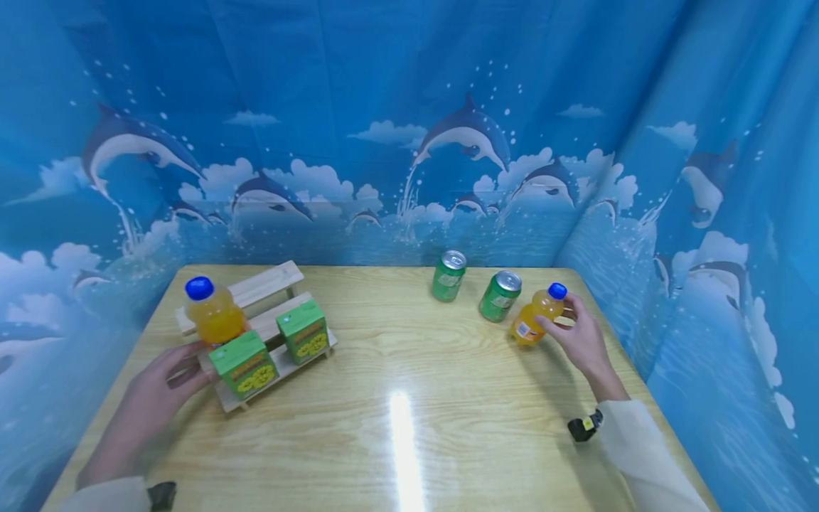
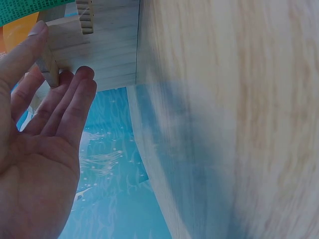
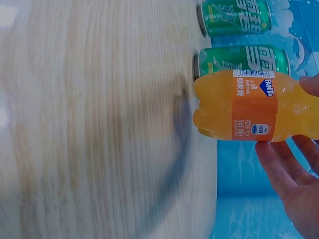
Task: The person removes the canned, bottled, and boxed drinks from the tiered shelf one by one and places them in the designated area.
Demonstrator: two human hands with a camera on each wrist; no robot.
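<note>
Orange bottle [image 1: 531, 323] with its cap [image 1: 557, 291] up, long axis near vertical, is gripped by the right hand [image 1: 584, 343] while the left hand [image 1: 153, 390] grips the wooden rack [image 1: 269, 321].

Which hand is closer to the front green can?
The right hand. It holds an orange bottle just beside the front green can; the left hand is far across, at the wooden rack.
</note>
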